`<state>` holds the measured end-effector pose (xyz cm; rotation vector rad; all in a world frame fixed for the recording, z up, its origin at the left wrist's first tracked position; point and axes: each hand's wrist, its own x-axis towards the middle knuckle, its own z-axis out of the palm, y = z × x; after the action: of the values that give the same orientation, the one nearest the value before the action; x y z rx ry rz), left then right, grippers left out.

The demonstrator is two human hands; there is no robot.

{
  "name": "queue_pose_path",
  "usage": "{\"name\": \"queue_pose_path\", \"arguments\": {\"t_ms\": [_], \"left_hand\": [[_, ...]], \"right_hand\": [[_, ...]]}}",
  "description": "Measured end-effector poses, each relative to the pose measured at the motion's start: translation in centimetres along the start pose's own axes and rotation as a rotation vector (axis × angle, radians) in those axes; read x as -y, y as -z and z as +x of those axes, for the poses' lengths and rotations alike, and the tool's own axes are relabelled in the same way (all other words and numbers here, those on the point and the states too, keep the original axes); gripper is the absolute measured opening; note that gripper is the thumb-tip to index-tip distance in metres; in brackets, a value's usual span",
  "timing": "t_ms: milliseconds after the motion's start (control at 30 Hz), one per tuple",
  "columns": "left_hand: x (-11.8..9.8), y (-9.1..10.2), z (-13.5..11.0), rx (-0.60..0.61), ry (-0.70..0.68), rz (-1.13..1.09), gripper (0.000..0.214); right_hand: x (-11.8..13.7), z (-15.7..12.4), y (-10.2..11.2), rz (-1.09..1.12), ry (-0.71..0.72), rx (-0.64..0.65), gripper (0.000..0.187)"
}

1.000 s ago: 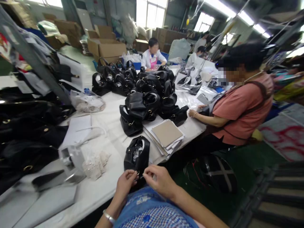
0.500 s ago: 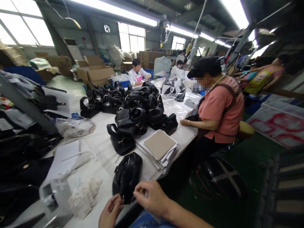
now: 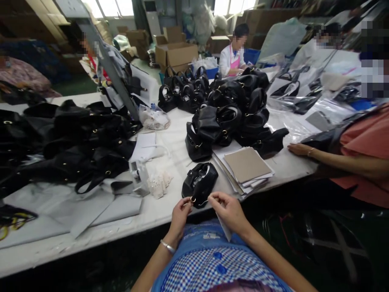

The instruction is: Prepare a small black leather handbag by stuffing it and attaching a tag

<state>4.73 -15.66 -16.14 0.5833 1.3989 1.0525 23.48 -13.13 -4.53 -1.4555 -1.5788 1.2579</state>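
Note:
A small black handbag sits at the table's near edge, its opening showing pale stuffing. My left hand is closed at the bag's near side, fingertips pinching a gold ring on it. Just to the right, my right hand pinches a thin white string that reaches toward the ring. A pale hang tag dangles beneath that hand. Whether the string passes through the ring is too small to tell.
Black handbags are heaped behind, more bags at left. A card stack lies right of the bag; loose tags and a tape dispenser lie left. A co-worker's hand rests on the table at right.
The view has swung left and down, showing more of the left table and my apron. Both hands are still at the small bag, and its opening now faces more into view.

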Motion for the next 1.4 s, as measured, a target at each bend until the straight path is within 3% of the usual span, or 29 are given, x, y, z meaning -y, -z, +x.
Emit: {"name": "queue_pose_path", "arguments": {"t_ms": [267, 667, 867, 1000, 1200, 1400], "left_hand": [[0.4, 0.3, 0.7, -0.014, -0.214, 0.238, 0.031], [0.1, 0.1, 1.3, -0.071, -0.332, 0.441, 0.019], [0.4, 0.4, 1.2, -0.045, -0.366, 0.481, 0.022], [0.3, -0.1, 1.4, -0.1, -0.413, 0.531, 0.027], [0.2, -0.4, 1.6, -0.085, -0.345, 0.455, 0.036], [0.9, 2.6, 1.6, 0.032, -0.233, 0.503, 0.045]], "right_hand": [[-0.1, 1.7, -2.0, -0.013, 0.03, -0.01, 0.03], [-3.7, 3.3, -4.5, -0.125, 0.032, 0.032, 0.03], [-5.3, 3.6, -4.8, -0.119, 0.011, 0.029, 0.028], [-6.1, 3.8, -5.2, -0.104, 0.012, 0.019, 0.026], [-7.0, 3.7, -6.2, -0.086, 0.0, -0.001, 0.024], [-6.9, 3.8, -5.5, -0.033, -0.018, 0.035, 0.026]]}}
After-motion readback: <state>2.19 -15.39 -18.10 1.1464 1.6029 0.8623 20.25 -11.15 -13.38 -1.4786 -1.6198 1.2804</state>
